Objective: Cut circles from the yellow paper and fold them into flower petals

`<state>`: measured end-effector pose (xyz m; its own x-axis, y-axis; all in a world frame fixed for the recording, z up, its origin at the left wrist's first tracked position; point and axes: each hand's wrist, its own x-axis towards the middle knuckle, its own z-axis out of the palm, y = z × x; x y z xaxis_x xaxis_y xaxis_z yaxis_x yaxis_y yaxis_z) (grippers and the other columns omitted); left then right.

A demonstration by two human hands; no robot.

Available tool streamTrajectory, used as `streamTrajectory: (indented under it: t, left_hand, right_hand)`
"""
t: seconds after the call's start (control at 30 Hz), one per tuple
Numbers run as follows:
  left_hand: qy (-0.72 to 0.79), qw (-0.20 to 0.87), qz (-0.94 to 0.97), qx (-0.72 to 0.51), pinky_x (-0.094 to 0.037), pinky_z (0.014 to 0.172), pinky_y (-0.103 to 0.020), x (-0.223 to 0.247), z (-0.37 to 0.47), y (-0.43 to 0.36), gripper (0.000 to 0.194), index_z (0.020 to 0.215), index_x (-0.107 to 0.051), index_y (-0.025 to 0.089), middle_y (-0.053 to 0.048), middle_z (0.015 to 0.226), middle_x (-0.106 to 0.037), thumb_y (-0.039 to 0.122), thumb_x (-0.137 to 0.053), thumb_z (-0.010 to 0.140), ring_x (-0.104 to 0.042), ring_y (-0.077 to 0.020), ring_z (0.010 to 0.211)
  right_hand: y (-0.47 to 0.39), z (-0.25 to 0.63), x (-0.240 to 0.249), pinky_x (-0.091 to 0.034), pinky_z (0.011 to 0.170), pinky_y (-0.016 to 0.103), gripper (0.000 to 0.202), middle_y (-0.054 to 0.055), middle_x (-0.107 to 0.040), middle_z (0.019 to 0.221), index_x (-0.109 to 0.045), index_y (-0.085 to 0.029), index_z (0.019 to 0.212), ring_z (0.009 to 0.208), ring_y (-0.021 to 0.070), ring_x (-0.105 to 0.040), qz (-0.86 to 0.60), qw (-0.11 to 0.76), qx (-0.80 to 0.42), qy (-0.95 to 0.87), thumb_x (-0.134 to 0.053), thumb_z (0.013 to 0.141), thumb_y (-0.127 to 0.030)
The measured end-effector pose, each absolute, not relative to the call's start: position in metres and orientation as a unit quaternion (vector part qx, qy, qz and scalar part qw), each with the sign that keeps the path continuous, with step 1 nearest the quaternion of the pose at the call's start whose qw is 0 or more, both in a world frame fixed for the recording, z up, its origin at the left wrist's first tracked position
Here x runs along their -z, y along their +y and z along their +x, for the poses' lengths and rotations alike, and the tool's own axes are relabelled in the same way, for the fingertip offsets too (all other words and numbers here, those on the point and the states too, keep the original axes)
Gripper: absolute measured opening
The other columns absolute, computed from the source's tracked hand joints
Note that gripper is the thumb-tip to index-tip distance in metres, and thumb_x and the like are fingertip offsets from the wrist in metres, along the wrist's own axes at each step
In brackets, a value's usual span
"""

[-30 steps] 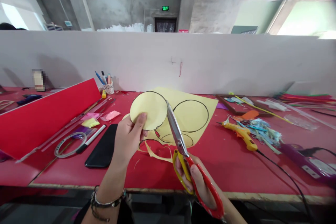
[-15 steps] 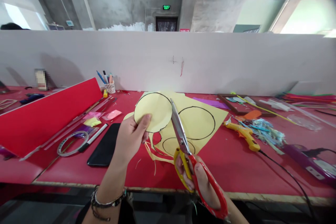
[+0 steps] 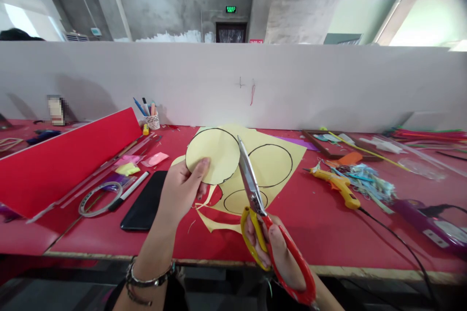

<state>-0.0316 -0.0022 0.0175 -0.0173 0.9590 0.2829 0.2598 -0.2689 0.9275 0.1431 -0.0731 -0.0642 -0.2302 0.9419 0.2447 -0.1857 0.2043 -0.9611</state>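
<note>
left fingers [image 3: 199, 170] pinch a yellow disc [image 3: 215, 150], right fingers [image 3: 276, 239] grip scissors [image 3: 251, 189].

Most fingers of the left hand [image 3: 180, 192] are hidden behind the yellow disc [image 3: 213, 153], which also covers part of the yellow sheet [image 3: 272, 165]. The frame's left edge crops the red board [image 3: 73, 160], its right edge the purple power strip [image 3: 419, 223]. At upper left, a pixelated object [image 3: 57, 110] is unidentifiable.

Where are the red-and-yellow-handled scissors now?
Head view, right of centre: scissors in the right hand, blades just right of the round yellow paper.
</note>
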Motion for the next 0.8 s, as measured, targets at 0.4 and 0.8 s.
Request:
streamTrajectory:
  t: [0.4, 0.8]
  left_hand:
    - [0.515, 0.290, 0.574, -0.567, -0.028, 0.031, -0.014, -0.0182, -0.0337, -0.0021, 0.029, 0.061, -0.047, 0.018, 0.007, 0.041, -0.041, 0.038, -0.053, 0.081, -0.039, -0.0048, 0.032]
    - [0.504, 0.269, 0.629, -0.528, -0.030, 0.033, -0.014, -0.0168, -0.0336, -0.0009, 0.030, 0.062, -0.049, 0.018, 0.006, 0.040, -0.042, 0.039, -0.050, 0.083, -0.040, -0.0054, 0.033]
  right_hand:
    - [-0.0747, 0.1456, 0.0621, -0.026, 0.038, 0.022, 0.045, -0.003, -0.039, 0.063, -0.044, -0.020, 0.073, 0.042, 0.0066, -0.028, -0.340, 0.516, -0.504, -0.604, -0.036, 0.087, -0.062]
    - [-0.0747, 0.1493, 0.0653, -0.028, 0.042, 0.024, 0.043, -0.003, -0.038, 0.065, -0.045, -0.020, 0.082, 0.045, 0.0094, -0.030, -0.338, 0.515, -0.510, -0.600, -0.033, 0.089, -0.061]
